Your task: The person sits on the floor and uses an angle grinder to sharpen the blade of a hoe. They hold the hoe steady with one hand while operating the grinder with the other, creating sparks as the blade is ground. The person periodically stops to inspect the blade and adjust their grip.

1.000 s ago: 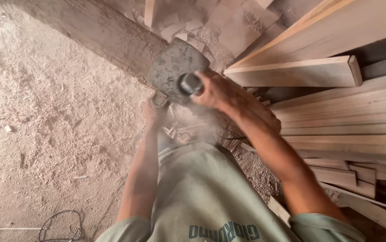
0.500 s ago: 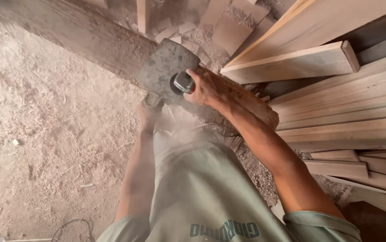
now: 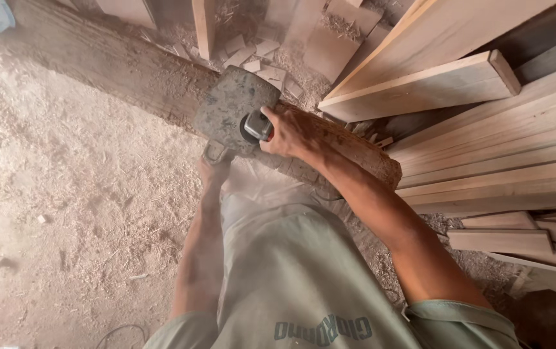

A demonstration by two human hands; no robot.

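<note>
A dusty grey power planer [image 3: 231,110] rests on a long rough log [image 3: 129,68] that runs from upper left to the right. My right hand [image 3: 291,132] grips the planer's front knob. My left hand [image 3: 212,169] holds the rear handle below the tool, partly hidden by it. Fine dust hangs around my shirt and forearms.
Stacked pale planks [image 3: 484,123] fill the right side. Offcuts and short blocks [image 3: 252,48] lie behind the log with an upright post [image 3: 203,26]. Sawdust covers the floor [image 3: 64,207] at left. A cable [image 3: 116,333] lies at the bottom edge.
The planer and both hands have shifted slightly along the log toward the upper left, and the view has tilted a little.
</note>
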